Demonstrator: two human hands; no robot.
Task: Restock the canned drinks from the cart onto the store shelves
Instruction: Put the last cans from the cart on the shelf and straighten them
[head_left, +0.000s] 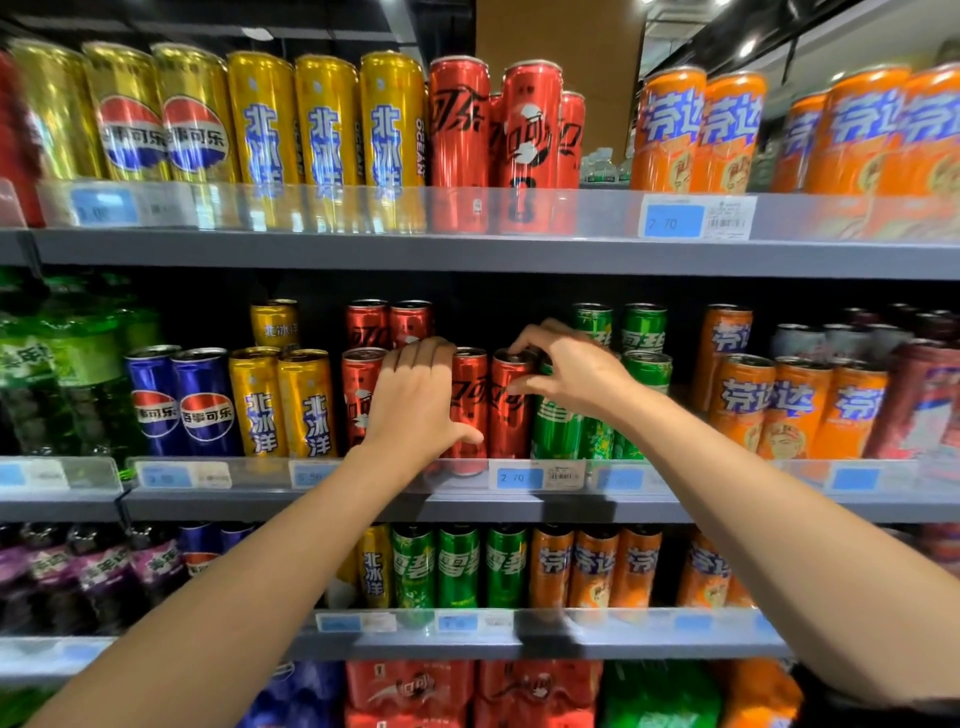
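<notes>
Both hands are at the middle shelf (467, 506), among tall red cola cans. My left hand (415, 400) wraps around a red can that it mostly hides, fingers over the top and thumb at the front right. Beside it stand two more red cola cans (470, 405). My right hand (566, 371) grips the rightmost red can (511, 410) by its top rim, fingers curled over the lid and thumb on its side. Green soda cans (558, 431) stand right of it, partly behind my right wrist. The cart is out of view.
Yellow cans (306, 405) and blue cola cans (205, 402) stand left of the red ones, orange cans (789, 408) to the right. The top shelf (467, 249) and the lower shelf (519, 642) hold more cans; shrink-wrapped packs (535, 691) lie at the bottom.
</notes>
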